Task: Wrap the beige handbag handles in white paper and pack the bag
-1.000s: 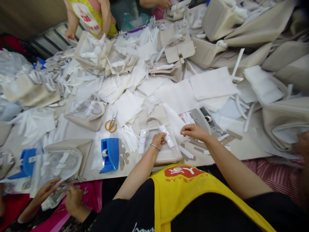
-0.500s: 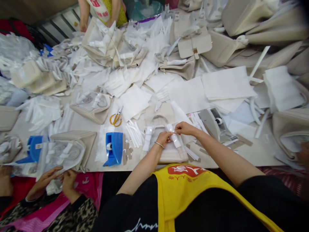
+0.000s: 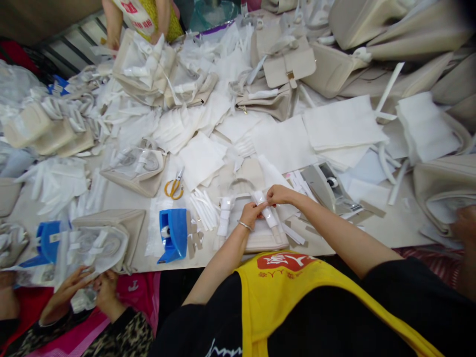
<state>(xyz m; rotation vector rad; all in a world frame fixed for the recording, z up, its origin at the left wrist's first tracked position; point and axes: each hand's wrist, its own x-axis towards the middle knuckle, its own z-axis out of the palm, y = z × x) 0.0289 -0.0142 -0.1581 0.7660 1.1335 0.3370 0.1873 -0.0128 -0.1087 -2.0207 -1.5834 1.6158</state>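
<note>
A beige handbag (image 3: 256,241) lies on the table right in front of me, its handle arching away from my body. White wrapping (image 3: 269,216) covers the right side of the strap, and another white wrap (image 3: 223,218) covers the left side. My left hand (image 3: 252,213), with a bracelet at the wrist, pinches the right-hand wrap near its upper end. Close beside it, my right hand (image 3: 278,195) has its fingertips pinched at the same wrap. Whatever small piece sits between the right fingertips is hidden.
A blue tape dispenser (image 3: 173,235) and orange-handled scissors (image 3: 174,186) lie to the left. On the right is a grey tape dispenser (image 3: 327,186). White sheets (image 3: 344,121) and beige bags (image 3: 290,62) cover the back. Co-workers' hands (image 3: 107,292) work at the lower left.
The view has shifted slightly, moving the far table things left. Both hands stay at the same wrap, with hardly any movement.
</note>
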